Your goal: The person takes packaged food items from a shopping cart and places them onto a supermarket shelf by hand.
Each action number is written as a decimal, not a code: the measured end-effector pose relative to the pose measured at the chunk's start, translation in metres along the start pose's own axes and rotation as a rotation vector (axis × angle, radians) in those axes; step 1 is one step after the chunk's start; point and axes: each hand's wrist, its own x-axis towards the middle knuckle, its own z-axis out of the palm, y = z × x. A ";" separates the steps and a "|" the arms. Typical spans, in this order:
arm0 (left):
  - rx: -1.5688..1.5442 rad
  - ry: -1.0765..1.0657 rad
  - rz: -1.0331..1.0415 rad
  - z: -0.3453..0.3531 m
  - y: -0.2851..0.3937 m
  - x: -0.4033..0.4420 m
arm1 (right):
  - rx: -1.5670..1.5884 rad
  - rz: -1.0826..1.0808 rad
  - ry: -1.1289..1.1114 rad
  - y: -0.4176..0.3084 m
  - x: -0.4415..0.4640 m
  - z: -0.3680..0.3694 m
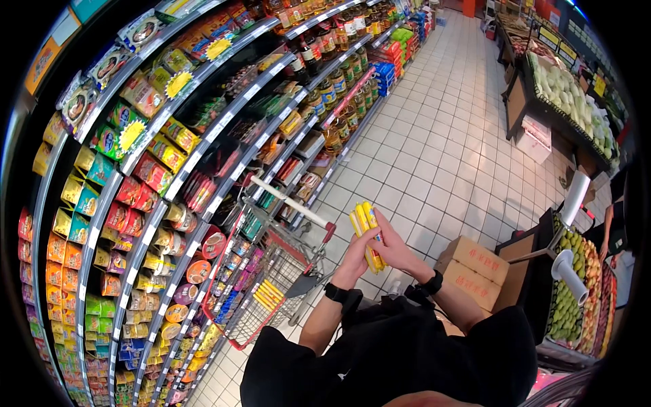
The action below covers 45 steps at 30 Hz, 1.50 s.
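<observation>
My left hand (357,256) and my right hand (396,248) meet in front of my body, their fingers closed around a small bundle of yellow-wrapped sausages (363,216). The upper ends of the sticks poke out above my fingers, and the lower ends show beneath my left thumb. To the left of my hands stands a wire shopping cart (234,324) with a red-trimmed rim. Inside it lie several more yellow-wrapped sausages (268,296), side by side. My fingertips are partly hidden behind the bundle.
Shelves of packaged noodles (139,190) and bottles line the left side. Cardboard boxes (472,275) stand by my right arm. Beyond them is a fruit stand (569,305) with plastic bag rolls (569,278). A vegetable stand (566,102) borders the tiled aisle (434,129). Another person's arm (608,224) shows far right.
</observation>
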 end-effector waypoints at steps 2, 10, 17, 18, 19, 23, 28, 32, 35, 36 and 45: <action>0.016 0.000 -0.003 0.011 -0.005 0.015 | 0.063 0.019 -0.027 0.002 0.005 -0.018; 0.117 0.068 -0.054 0.042 -0.004 0.060 | 0.115 0.097 -0.173 0.013 0.034 -0.076; 0.107 0.125 -0.115 0.056 0.002 0.120 | 0.112 0.162 -0.195 0.035 0.082 -0.111; 0.099 0.122 -0.111 0.055 0.004 0.132 | 0.098 0.167 -0.202 0.038 0.092 -0.116; 0.101 0.129 -0.089 0.053 0.007 0.146 | 0.089 0.167 -0.207 0.049 0.103 -0.120; 0.093 0.128 -0.054 0.055 0.035 0.199 | 0.078 0.200 -0.239 0.071 0.162 -0.138; 0.042 0.141 0.040 0.048 0.078 0.274 | -0.057 0.159 -0.257 0.070 0.253 -0.157; -0.005 0.173 0.095 0.034 0.121 0.325 | -0.004 0.164 -0.341 0.088 0.332 -0.159; -0.032 0.199 0.108 0.018 0.149 0.356 | -0.047 0.196 -0.396 0.076 0.382 -0.158; -0.043 0.190 0.124 0.008 0.155 0.370 | -0.044 0.215 -0.405 0.075 0.397 -0.157; -0.067 0.319 0.208 -0.012 0.237 0.408 | 0.105 0.126 -0.553 0.089 0.509 -0.133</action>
